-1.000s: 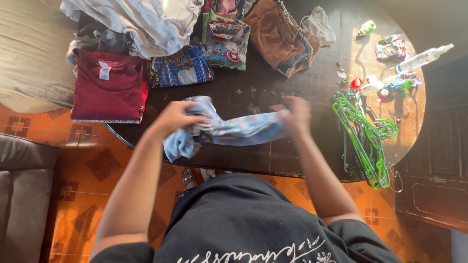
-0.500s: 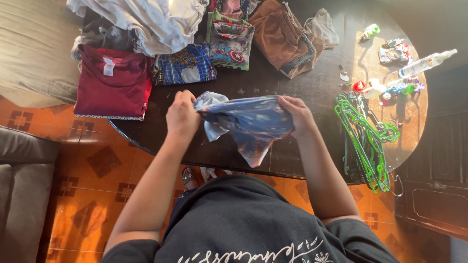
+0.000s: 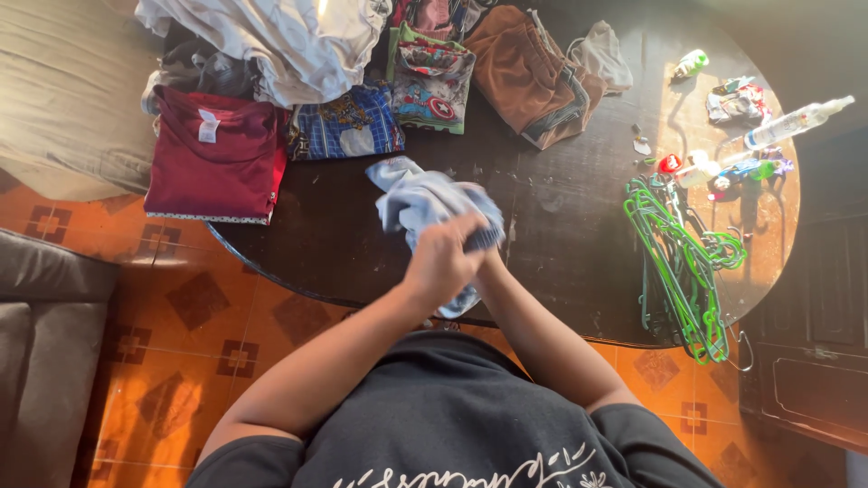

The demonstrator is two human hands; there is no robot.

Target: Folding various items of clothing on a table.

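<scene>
Both hands are drawn together over the near edge of the dark round table (image 3: pixel 561 226): the left hand (image 3: pixel 441 262) lies on top, closed over a bunched light blue garment (image 3: pixel 420 194), and the right hand (image 3: pixel 484 262) is mostly hidden beneath it, seemingly clamped on the same cloth. The garment is crumpled, part spilling above the hands over the tabletop, a tail hanging below toward the person's dark shirt. Beyond it lie a folded maroon shirt (image 3: pixel 217 163), a blue checked piece (image 3: pixel 348 126), brown shorts (image 3: pixel 524 68) and a heap of white cloth (image 3: pixel 271 41); green hangers (image 3: pixel 678 244) and a spray bottle (image 3: pixel 796 122) sit to the right. The hanging tail could slip off the edge to the tiled floor (image 3: pixel 181 316), I think, if the grip loosens.
</scene>
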